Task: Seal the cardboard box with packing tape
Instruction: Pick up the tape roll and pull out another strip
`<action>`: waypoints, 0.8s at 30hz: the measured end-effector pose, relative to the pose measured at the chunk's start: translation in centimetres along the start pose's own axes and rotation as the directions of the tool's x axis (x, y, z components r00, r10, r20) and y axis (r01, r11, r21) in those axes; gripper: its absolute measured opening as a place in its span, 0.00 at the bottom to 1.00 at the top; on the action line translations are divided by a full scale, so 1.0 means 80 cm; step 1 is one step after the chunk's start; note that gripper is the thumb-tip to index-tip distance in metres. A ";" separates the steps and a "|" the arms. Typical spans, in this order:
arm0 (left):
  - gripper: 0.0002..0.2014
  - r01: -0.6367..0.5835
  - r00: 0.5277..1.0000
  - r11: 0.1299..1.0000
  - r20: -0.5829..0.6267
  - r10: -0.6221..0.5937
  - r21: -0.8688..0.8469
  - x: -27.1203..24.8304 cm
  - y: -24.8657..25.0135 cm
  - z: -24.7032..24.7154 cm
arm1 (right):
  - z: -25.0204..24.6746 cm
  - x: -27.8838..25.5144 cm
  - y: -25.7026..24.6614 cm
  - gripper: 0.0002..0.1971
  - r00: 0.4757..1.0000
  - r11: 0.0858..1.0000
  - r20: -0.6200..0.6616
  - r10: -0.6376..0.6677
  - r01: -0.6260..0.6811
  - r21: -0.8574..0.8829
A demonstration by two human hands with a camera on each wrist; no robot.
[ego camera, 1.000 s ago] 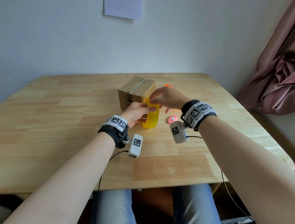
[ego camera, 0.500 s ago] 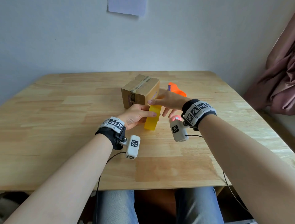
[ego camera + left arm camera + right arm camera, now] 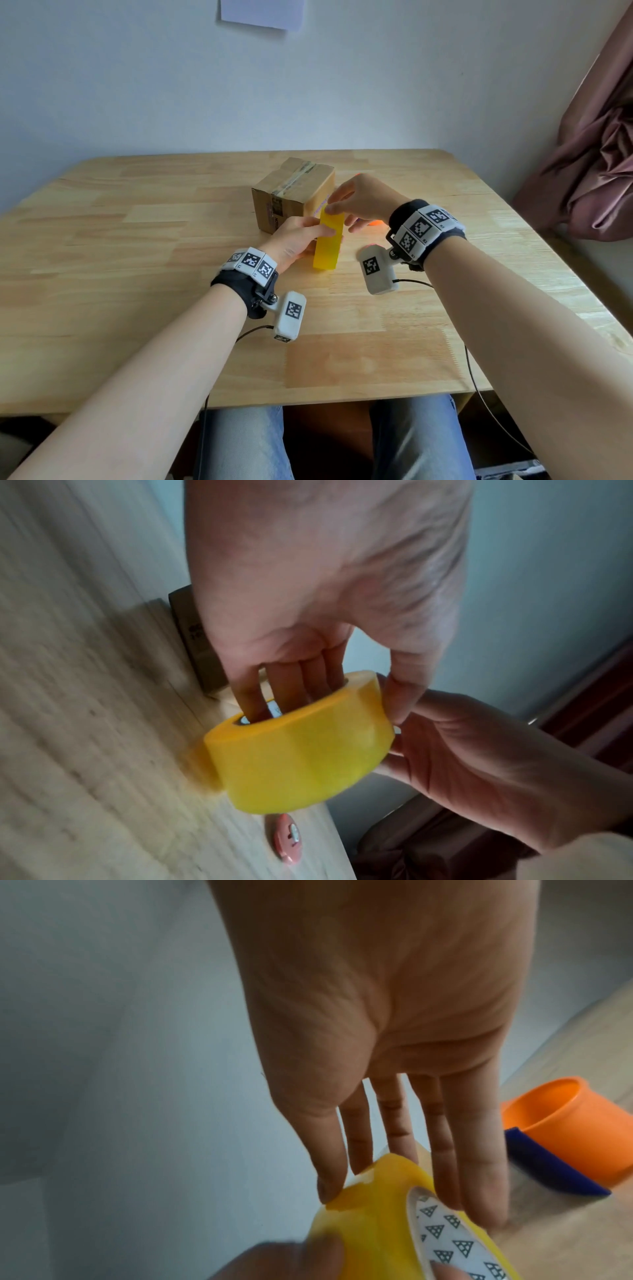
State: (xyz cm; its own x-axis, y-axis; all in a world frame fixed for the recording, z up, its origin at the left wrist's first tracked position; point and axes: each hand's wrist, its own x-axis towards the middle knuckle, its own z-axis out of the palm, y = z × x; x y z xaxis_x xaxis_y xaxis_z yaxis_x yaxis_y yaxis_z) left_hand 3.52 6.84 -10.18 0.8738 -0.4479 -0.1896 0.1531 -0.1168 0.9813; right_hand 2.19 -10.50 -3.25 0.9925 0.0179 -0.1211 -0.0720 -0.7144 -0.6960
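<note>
A wooden table (image 3: 137, 308) stands against a pale wall (image 3: 171, 85) bearing a paper sheet (image 3: 262, 13). The taped box (image 3: 291, 192) sits mid-table. Just before the box, the left hand (image 3: 294, 240) grips the yellow tape roll (image 3: 328, 245) upright on edge, fingers through its core and thumb on the outer face. The right hand (image 3: 359, 202) pinches the roll's top with thumb and forefinger, other fingers straight. An orange ring (image 3: 565, 1123) lies right of the box; a mauve curtain (image 3: 596, 154) hangs farther right.
</note>
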 end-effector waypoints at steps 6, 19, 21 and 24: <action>0.22 0.029 0.999 0.999 -0.029 -0.028 0.027 0.003 0.005 0.005 | -0.006 -0.004 -0.004 0.12 1.000 0.999 0.008 0.013 -0.013 -0.046; 0.34 0.046 0.999 0.996 -0.018 -0.045 0.072 0.004 0.005 0.005 | -0.013 -0.013 -0.013 0.07 0.999 0.988 0.046 -0.015 0.022 -0.155; 0.31 0.046 0.999 0.997 -0.019 -0.045 0.066 0.004 0.006 0.005 | -0.012 -0.015 -0.014 0.06 0.999 0.987 0.039 -0.009 0.015 -0.160; 0.23 0.049 0.998 0.996 -0.033 -0.047 0.074 0.002 0.007 0.006 | -0.012 -0.016 -0.014 0.06 0.999 0.987 0.036 -0.002 0.008 -0.162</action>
State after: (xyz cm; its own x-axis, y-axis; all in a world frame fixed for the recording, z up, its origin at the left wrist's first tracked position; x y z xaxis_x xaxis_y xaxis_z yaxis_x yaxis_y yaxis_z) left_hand 3.56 6.29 -9.68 0.8806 -0.4120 -0.2343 0.1616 -0.2038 0.9656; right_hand 1.13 -10.42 -1.65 0.9885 0.0443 -0.1448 -0.0473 -0.8180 -0.5733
